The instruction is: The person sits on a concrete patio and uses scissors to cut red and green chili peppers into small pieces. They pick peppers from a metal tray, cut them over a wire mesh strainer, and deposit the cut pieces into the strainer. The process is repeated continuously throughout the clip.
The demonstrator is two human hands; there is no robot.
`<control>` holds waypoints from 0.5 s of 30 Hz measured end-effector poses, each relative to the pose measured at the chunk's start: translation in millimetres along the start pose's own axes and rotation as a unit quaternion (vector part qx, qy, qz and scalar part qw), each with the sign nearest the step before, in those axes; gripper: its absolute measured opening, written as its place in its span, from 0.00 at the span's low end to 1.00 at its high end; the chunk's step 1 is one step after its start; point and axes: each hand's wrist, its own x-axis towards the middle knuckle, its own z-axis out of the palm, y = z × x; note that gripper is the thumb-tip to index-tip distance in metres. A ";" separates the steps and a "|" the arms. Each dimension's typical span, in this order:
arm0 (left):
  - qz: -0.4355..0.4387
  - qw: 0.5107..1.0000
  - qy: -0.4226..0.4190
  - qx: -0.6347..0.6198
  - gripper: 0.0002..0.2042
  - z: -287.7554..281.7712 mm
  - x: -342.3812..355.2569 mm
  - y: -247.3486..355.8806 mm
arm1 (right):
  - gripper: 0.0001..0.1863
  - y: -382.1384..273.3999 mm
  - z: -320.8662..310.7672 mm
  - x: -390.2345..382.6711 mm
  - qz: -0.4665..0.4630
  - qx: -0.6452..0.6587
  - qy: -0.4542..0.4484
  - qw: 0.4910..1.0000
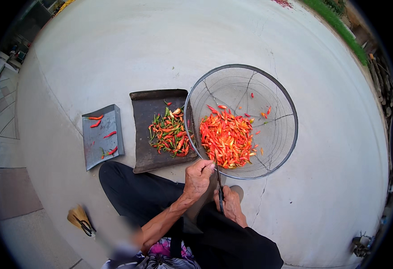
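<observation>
Holds long, thin, black metal scissors [220, 193] in the right hand [232, 205], fingers curled tight around the handles, just at the near rim of the big, round, grey wire-mesh basket [272, 139]. Pinches thumb and finger together on the left hand [197, 179], close by the blade tips; cannot tell about anything tiny tucked inside. Looks more than halfway along: shows a big heap of bright red and orange pepper pieces [225, 139], mostly without green stems, in the basket's left part. Seems to leave a smaller pile of red and green chili peppers [169, 134] on the dark, bent metal tray [143, 112] to the left, plus a few thin red peppers [111, 134] in the small, grey metal pan [93, 157] farther left. Points the scissors far, toward the basket, handles near, long axis running near to far, tilting slightly left.
</observation>
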 end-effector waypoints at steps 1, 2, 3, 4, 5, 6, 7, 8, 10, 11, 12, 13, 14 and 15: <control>-0.012 1.000 -0.001 -0.022 0.07 -1.2 1.0 -3.0 | 0.13 -2.0 0.0 -0.9 -0.002 0.019 0.017 1.000; -0.020 0.999 -0.005 -0.038 0.07 0.2 3.1 -8.1 | 0.13 1.8 1.1 -2.1 -0.003 0.046 0.037 0.998; 0.000 0.999 0.013 -0.041 0.07 -3.6 7.5 -14.5 | 0.15 3.8 2.1 -1.0 -0.004 0.045 0.057 0.997; 0.020 0.998 0.031 -0.043 0.06 -8.9 12.1 -21.1 | 0.17 7.2 3.0 -0.5 -0.004 0.045 0.076 0.996; 0.028 0.997 0.063 -0.022 0.06 -15.9 17.1 -27.1 | 0.17 14.9 5.0 -1.9 0.037 0.088 0.068 0.993; 0.029 0.996 0.087 -0.006 0.06 -23.5 23.9 -30.7 | 0.17 15.8 3.8 -2.2 0.082 0.124 0.063 0.987; 0.030 0.994 0.109 0.011 0.06 -32.9 30.0 -34.4 | 0.17 14.2 5.5 -1.0 0.128 0.178 0.056 0.974; 0.029 0.990 0.134 0.027 0.05 -43.5 34.1 -37.6 | 0.18 4.8 2.2 0.5 0.175 0.228 0.047 0.957; 0.060 0.979 0.184 0.066 0.06 -63.2 42.4 -41.6 | 0.17 -2.6 -0.4 2.9 0.231 0.272 0.037 0.933; 0.069 0.972 0.205 0.094 0.06 -74.6 46.4 -49.5 | 0.16 -2.6 1.0 4.6 0.238 0.268 0.035 0.933; 0.077 0.964 0.222 0.121 0.06 -83.7 50.6 -57.3 | 0.15 -2.8 0.8 5.2 0.247 0.263 0.035 0.932; 0.077 0.963 0.226 0.124 0.08 -93.5 54.0 -65.0 | 0.15 -5.0 0.6 5.7 0.224 0.250 0.032 0.941; 0.083 0.961 0.218 0.149 0.09 -99.2 57.4 -65.1 | 0.15 -4.7 -1.1 5.2 0.228 0.248 0.034 0.941; 0.089 0.958 0.210 0.175 0.10 -106.8 61.2 -65.4 | 0.15 -4.8 -1.6 5.1 0.231 0.246 0.036 0.941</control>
